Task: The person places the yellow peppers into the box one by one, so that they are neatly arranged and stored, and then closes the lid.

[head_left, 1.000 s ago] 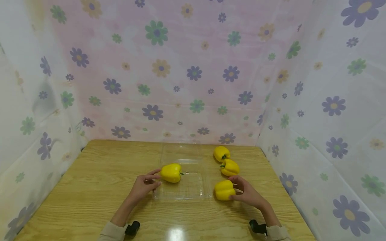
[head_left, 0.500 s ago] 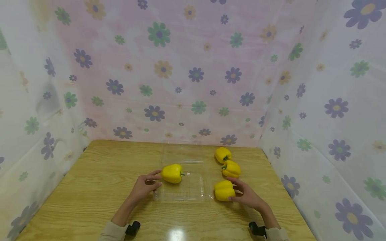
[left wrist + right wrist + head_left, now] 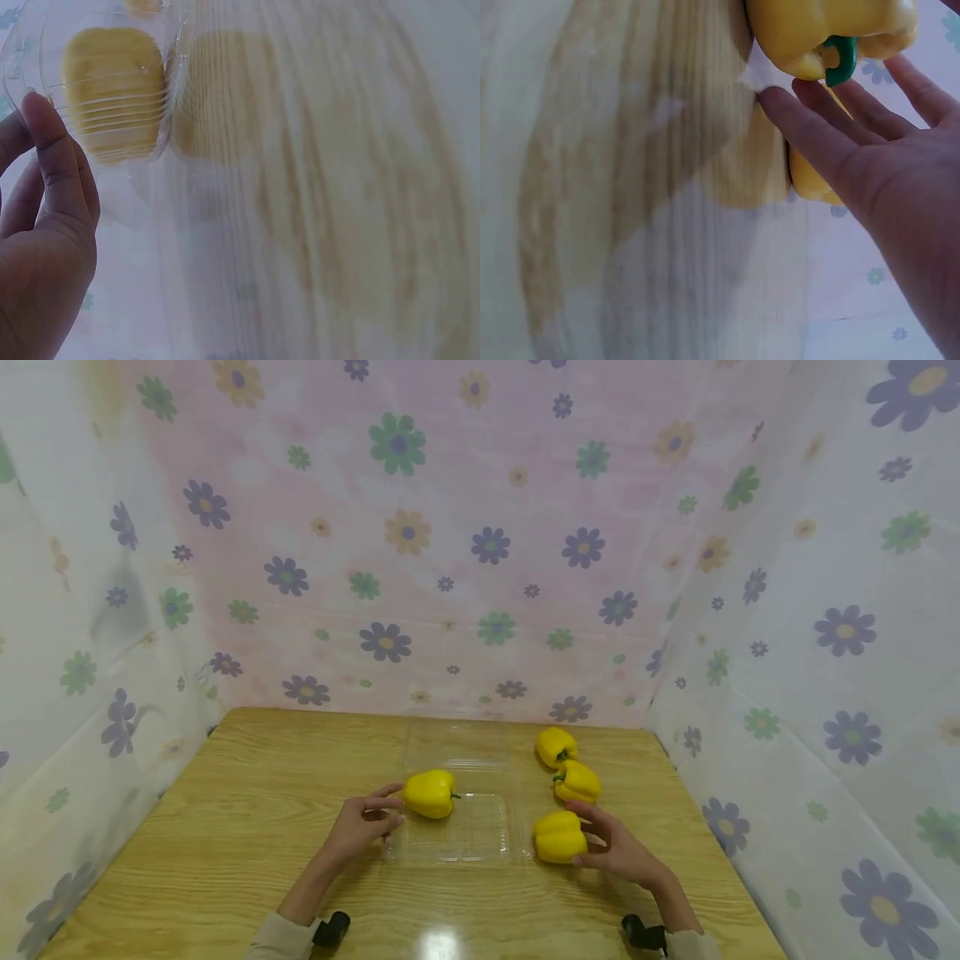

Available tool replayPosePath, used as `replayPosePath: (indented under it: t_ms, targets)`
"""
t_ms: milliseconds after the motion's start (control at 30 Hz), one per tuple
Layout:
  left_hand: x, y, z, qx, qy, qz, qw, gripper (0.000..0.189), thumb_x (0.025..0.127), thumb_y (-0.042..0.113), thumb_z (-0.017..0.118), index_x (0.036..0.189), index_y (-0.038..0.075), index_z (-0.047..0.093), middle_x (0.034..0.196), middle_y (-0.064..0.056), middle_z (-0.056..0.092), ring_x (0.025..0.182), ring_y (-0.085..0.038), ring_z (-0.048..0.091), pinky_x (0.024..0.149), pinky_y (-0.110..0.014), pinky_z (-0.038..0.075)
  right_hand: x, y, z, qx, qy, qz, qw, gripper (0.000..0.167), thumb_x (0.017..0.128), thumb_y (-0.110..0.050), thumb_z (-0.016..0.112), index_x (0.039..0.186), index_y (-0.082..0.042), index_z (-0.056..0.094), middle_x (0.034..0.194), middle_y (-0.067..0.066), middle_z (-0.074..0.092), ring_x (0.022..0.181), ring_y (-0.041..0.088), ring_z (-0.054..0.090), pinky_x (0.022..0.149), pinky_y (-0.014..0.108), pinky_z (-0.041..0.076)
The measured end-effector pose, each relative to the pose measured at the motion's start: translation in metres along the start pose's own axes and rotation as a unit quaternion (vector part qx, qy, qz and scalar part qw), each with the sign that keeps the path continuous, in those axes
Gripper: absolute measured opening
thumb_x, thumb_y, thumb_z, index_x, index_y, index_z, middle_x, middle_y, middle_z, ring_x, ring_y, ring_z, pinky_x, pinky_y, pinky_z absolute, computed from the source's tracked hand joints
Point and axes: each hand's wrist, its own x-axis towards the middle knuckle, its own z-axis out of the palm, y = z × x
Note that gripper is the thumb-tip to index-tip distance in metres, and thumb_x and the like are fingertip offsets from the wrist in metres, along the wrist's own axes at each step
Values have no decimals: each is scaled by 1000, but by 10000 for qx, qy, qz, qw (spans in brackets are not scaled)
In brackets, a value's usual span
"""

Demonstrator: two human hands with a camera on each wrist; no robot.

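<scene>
A clear plastic clamshell container (image 3: 480, 827) lies with its lid folded back, and a yellow bell pepper (image 3: 429, 794) sits in its left part. My left hand (image 3: 358, 825) is at its left side, thumb and fingers pinching the rim in the left wrist view, where the same container (image 3: 166, 112) shows the pepper through its ribbed wall. Right of the container lies another yellow bell pepper (image 3: 559, 837). Around its stem end my right hand (image 3: 618, 850) stands with fingers spread and nearly straight, fingertips right at the pepper; its green stem (image 3: 842, 60) faces the palm.
Two more yellow bell peppers, the far one (image 3: 556, 747) and the nearer one (image 3: 577, 782), lie touching behind the right hand. The wooden table (image 3: 262, 777) is enclosed by flower-patterned curtains (image 3: 450, 568) at the back and both sides.
The view has shifted slightly. The thumb and fingers of my right hand have moved a little relative to the pepper; the left hand and container stay put.
</scene>
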Motion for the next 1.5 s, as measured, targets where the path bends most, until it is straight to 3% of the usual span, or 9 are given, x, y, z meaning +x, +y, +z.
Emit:
replayPosePath:
  t_ms: [167,433,700,767,867,967,1033,1300,1500]
  targets:
    - [2,0,0,-60,-36,15,10000,35,93,4,73,121,-15,66,155,-26,43,66,-9,58,59,-25,56,0,-2,-2,-144,-42,-154,9998,85,93,-9,74,160,1,23,162,32,23,142,55,29,105,59,48]
    - [2,-3,-2,-129,-39,2,9999,35,93,3,73,121,-16,65,156,-26,42,68,-9,59,58,-25,56,3,-7,3,-153,-65,-101,9998,85,92,-10,76,159,1,26,163,32,21,141,58,28,98,44,56]
    - [1,-3,-2,-64,-39,1,10000,35,93,4,73,122,-15,66,155,-26,43,69,-9,60,59,-25,56,4,-9,8,-710,-45,-242,9972,82,95,-15,73,159,1,26,163,28,24,142,54,32,106,61,42]
    - [1,-3,-3,-47,-30,7,10000,35,92,3,73,121,-15,66,155,-26,43,69,-10,60,59,-25,55,4,-9,9,-751,50,-207,9970,80,95,-16,73,159,0,27,163,27,25,142,51,34,111,57,40]
    - [1,-3,-3,-43,-31,-3,10000,35,93,3,73,121,-15,66,155,-26,43,69,-10,59,58,-25,55,3,-10,11,-783,153,-123,9967,77,97,-18,71,159,0,28,163,26,27,142,49,36,113,41,43]
    - [1,-2,-3,-61,-33,-20,10000,35,92,3,73,121,-16,66,155,-26,42,70,-10,60,58,-25,55,2,-12,13,-712,190,-32,9973,76,98,-19,69,159,-1,27,163,27,25,141,50,36,109,25,42]
    - [1,-1,-2,-58,-28,-35,10000,35,93,3,73,121,-15,66,155,-26,43,70,-10,60,59,-25,55,1,-12,15,-684,230,-19,9974,76,99,-19,69,159,-2,27,162,28,25,140,51,37,107,22,42]
    - [3,-2,0,-70,5,-53,10000,35,93,3,73,122,-15,66,155,-26,44,73,-14,63,59,-26,56,-1,-10,15,-814,741,-28,9939,72,91,-19,78,152,-3,43,151,24,46,126,47,52,98,41,52]
    - [2,-2,0,-120,123,-150,9997,35,92,2,73,121,-15,66,154,-25,45,73,-16,63,58,-25,55,-3,-13,11,-402,1072,86,9934,75,85,-13,84,149,-3,48,150,22,47,125,47,49,85,35,59]
